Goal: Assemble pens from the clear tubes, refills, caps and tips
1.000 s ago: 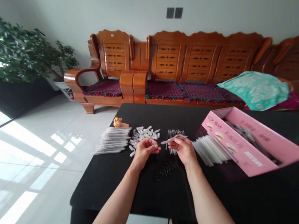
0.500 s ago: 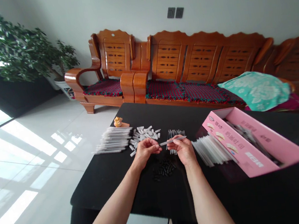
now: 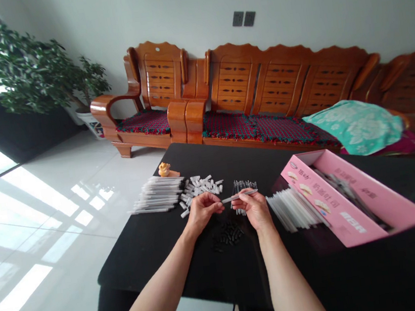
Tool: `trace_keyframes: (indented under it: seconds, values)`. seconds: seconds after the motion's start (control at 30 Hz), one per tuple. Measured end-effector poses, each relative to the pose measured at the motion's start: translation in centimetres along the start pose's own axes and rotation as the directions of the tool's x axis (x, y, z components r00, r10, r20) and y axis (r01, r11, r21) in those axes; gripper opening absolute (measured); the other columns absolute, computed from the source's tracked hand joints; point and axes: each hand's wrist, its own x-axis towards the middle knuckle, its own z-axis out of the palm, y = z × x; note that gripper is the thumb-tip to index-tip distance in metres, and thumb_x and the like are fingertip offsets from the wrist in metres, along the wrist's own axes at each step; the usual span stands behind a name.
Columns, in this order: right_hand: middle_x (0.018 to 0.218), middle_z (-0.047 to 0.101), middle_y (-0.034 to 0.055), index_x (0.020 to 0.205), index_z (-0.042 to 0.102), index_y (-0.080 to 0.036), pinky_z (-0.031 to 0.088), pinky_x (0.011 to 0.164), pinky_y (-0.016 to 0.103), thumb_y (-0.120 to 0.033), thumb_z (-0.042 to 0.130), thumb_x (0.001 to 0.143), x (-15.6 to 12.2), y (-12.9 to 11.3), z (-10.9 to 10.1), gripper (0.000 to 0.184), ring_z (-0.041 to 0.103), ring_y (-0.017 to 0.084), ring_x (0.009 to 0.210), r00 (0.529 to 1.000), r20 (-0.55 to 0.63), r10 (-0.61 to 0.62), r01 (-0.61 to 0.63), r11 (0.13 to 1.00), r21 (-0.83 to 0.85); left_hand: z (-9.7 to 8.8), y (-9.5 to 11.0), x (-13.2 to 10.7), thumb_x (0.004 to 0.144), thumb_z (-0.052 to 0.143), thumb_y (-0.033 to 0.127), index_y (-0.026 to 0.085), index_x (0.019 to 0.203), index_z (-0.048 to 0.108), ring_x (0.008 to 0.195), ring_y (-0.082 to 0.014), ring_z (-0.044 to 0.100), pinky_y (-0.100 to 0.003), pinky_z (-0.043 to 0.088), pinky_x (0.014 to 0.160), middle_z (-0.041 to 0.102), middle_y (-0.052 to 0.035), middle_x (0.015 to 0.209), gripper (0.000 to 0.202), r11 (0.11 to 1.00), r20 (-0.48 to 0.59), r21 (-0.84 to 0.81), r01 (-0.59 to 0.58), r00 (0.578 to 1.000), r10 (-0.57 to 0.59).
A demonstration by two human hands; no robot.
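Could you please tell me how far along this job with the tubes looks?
Done, it seems: a loose stack of tubes lies beside the pink box, which holds more items. In hand: one slim tube between the left hand and right hand. Left: a row of tubes, white caps and black pieces lying on the table.

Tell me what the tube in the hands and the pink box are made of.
The tube looks like smooth, semi-clear plastic: it has a slight shine and a darker core shows through, though it is too small to be sure. The pink box looks like matte printed paperboard, with thin folded walls.
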Motion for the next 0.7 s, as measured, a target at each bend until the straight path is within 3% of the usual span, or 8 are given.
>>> trace_keyframes:
  seconds: [0.2, 0.37, 0.47, 0.7]
  values:
    - [0.072, 0.075, 0.0062, 0.083, 0.064, -0.015, 0.061, 0.055, 0.027, -0.024, 0.079, 0.070, 0.09, -0.04, 0.02, 0.022, 0.073, 0.021, 0.062, 0.999, -0.034, -0.019, 0.020, 1.000, 0.010, -0.02, -0.17, -0.03, 0.073, 0.074, 0.043, 0.011, 0.086, 0.064, 0.056, -0.0156, 0.066, -0.024, 0.054, 0.052, 0.069, -0.0048, 0.065, 0.036, 0.993, -0.036, 0.116, -0.033, 0.999, 0.037]
    - [0.077, 0.076, 0.0082, 0.083, 0.064, -0.015, 0.062, 0.058, 0.029, -0.025, 0.078, 0.071, 0.06, -0.13, 0.09, 0.021, 0.074, 0.022, 0.065, 1.000, -0.008, -0.023, 0.023, 1.000, 0.010, -0.33, -0.78, -0.06, 0.082, 0.061, 0.054, 0.011, 0.073, 0.062, 0.040, -0.0110, 0.057, -0.017, 0.038, 0.035, 0.064, -0.0042, 0.055, 0.044, 0.972, 0.024, 0.233, 0.016, 0.999, -0.022]
    - [0.078, 0.076, 0.0090, 0.084, 0.064, -0.015, 0.062, 0.058, 0.029, -0.024, 0.078, 0.072, 0.02, -0.10, 0.12, 0.021, 0.074, 0.022, 0.065, 1.000, 0.003, -0.024, 0.024, 1.000, -0.003, -0.31, -0.71, -0.04, 0.081, 0.062, 0.053, 0.012, 0.071, 0.061, 0.037, -0.0087, 0.053, -0.016, 0.035, 0.034, 0.062, -0.0026, 0.051, 0.043, 0.971, 0.034, 0.238, 0.014, 0.999, -0.023]
    - [0.077, 0.076, 0.0089, 0.084, 0.063, -0.015, 0.062, 0.058, 0.028, -0.024, 0.077, 0.073, -0.01, -0.04, 0.12, 0.020, 0.074, 0.022, 0.065, 1.000, 0.007, -0.028, 0.029, 1.000, -0.012, -0.08, -0.17, -0.04, 0.076, 0.070, 0.046, 0.011, 0.074, 0.060, 0.043, -0.0120, 0.058, -0.020, 0.047, 0.043, 0.063, -0.0026, 0.052, 0.036, 0.987, 0.039, 0.162, 0.019, 0.999, -0.026]
